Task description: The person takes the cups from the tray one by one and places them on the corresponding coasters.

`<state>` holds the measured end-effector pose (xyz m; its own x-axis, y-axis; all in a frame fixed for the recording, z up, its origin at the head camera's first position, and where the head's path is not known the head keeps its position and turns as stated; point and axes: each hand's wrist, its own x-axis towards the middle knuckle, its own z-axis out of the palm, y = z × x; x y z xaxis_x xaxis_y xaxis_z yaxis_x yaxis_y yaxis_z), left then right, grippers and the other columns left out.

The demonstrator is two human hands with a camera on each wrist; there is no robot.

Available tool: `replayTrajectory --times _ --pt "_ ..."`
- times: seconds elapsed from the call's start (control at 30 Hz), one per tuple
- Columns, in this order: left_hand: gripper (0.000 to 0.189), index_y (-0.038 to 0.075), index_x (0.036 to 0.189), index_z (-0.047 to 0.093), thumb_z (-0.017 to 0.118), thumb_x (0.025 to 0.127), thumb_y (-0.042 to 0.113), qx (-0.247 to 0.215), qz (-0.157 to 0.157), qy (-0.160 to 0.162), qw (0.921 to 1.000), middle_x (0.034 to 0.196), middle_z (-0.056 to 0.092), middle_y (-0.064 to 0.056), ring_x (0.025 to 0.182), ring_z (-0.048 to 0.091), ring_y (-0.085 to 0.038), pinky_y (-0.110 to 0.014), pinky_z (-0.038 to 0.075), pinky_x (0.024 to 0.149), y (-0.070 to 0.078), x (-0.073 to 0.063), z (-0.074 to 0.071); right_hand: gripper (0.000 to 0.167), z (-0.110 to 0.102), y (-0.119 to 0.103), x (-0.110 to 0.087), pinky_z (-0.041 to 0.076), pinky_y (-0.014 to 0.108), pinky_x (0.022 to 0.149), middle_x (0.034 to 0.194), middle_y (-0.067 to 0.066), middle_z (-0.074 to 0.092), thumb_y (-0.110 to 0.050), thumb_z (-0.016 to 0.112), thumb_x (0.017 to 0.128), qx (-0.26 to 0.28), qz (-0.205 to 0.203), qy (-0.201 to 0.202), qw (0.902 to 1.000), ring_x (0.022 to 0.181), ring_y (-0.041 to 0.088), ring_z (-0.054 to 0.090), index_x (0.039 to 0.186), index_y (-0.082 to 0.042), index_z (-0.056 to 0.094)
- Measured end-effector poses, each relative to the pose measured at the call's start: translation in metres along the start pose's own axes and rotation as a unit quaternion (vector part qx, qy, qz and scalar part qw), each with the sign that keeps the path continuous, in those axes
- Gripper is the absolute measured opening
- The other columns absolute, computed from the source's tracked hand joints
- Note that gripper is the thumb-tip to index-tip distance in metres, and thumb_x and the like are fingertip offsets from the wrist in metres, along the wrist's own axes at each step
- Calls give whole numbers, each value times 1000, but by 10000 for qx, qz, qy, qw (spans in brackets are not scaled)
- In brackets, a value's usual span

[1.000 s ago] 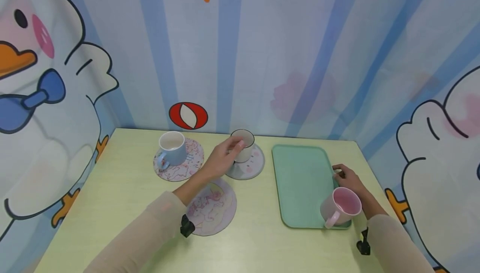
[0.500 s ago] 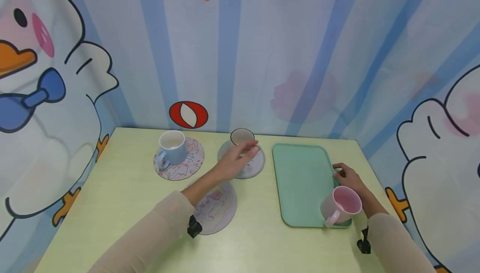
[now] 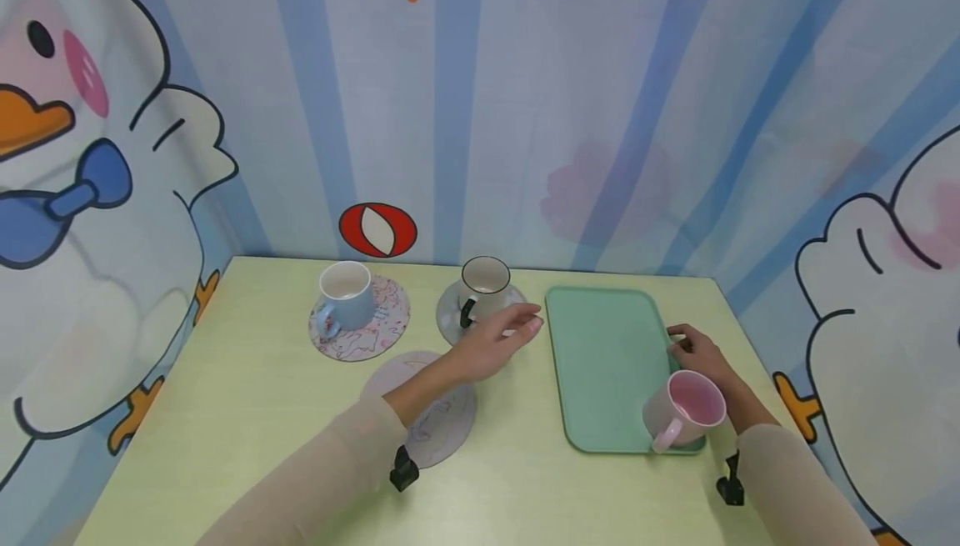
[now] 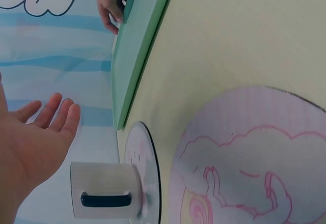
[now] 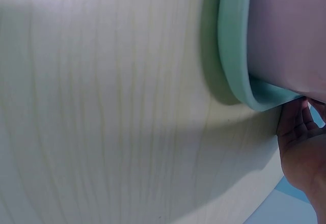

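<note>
My left hand (image 3: 491,348), its fingers extended and holding nothing, hovers in front of the white mug (image 3: 489,283) and left of the green tray (image 3: 600,354). That mug has a dark rim and a dark handle and stands upright on a round grey coaster (image 3: 446,319), partly hidden by the hand. In the left wrist view the palm (image 4: 38,145) is apart from the mug. My right hand (image 3: 701,356) grips the tray's right edge with curled fingers. A pink mug (image 3: 678,408) stands in the tray's near right corner, beside the right wrist.
A light blue mug (image 3: 351,304) stands on a patterned round coaster (image 3: 388,339) at the back left. Another round coaster (image 3: 450,433) lies nearer, partly under the left forearm. A striped cartoon curtain (image 3: 510,112) hangs behind the table's back edge.
My left hand has let go of the white mug and moved right and toward me, off it. My right hand stays at the tray's edge. The mugs stand where they were.
</note>
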<state>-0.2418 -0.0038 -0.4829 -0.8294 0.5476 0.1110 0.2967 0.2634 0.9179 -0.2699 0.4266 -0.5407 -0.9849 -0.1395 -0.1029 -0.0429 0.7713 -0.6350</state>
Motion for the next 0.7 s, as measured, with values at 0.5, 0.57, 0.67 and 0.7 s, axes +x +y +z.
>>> replayTrajectory --times 0.5,0.57,0.67,0.7 --pt "58 19 160 45 41 113 53 -5 -73 -404 9992 152 57 2 141 52 -15 -39 46 112 4 3 32 40 0 -2 0 54 46 78 112 32 64 -8 49 111 23 -13 -7 10000 100 41 65 144 13 45" --pt "57 19 160 45 41 113 52 -37 -49 -429 9991 152 58 1 141 52 -15 -38 46 112 4 4 35 40 0 -2 0 54 47 79 112 32 64 -8 49 111 20 -11 -10 10000 101 42 65 144 13 45" --pt "57 18 160 45 41 114 51 -75 13 -522 9986 151 58 1 140 53 -14 -37 46 112 5 5 41 40 0 -2 0 54 48 80 112 32 64 -8 49 111 -6 -11 -10 10000 101 42 65 144 13 45" --pt "57 17 160 45 41 114 51 -91 33 -558 9984 150 58 1 140 53 -14 -37 46 112 6 6 44 40 0 -1 0 54 48 80 112 32 64 -8 49 111 -18 -9 -5 10000 101 42 65 144 13 45"
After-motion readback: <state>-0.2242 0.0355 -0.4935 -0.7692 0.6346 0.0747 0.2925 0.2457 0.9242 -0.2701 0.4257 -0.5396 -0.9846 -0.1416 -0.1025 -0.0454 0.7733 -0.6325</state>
